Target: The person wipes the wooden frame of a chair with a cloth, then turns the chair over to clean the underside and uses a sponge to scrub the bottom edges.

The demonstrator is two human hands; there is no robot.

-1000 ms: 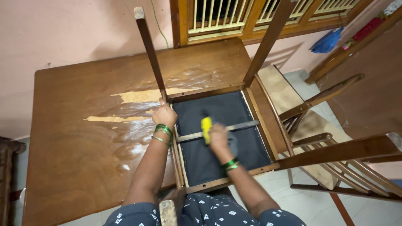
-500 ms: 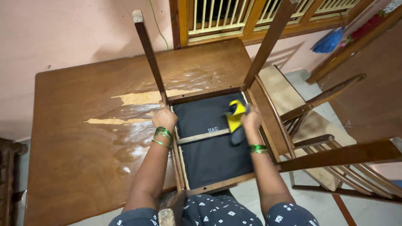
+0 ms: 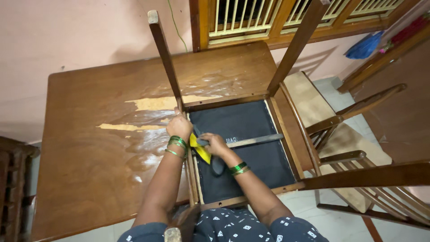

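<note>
Head view: right hand [image 3: 216, 144] clamps yellow cloth [image 3: 200, 151], lying diagonally; left hand [image 3: 179, 127] grips upturned chair's [image 3: 237, 121] leg.

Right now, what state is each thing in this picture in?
Upside-down wooden chair: inverted on the table, legs up.
Brown wooden table: surface veneer peeled in patches.
Yellow and grey cloth: bunched, pressed on the black seat underside.
Left hand: gripping the chair frame.
Right hand: holding the cloth.

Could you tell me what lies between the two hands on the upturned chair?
In the head view, the yellow cloth lies between the left hand and right hand, held by the right over the chair's dark underside.
</note>
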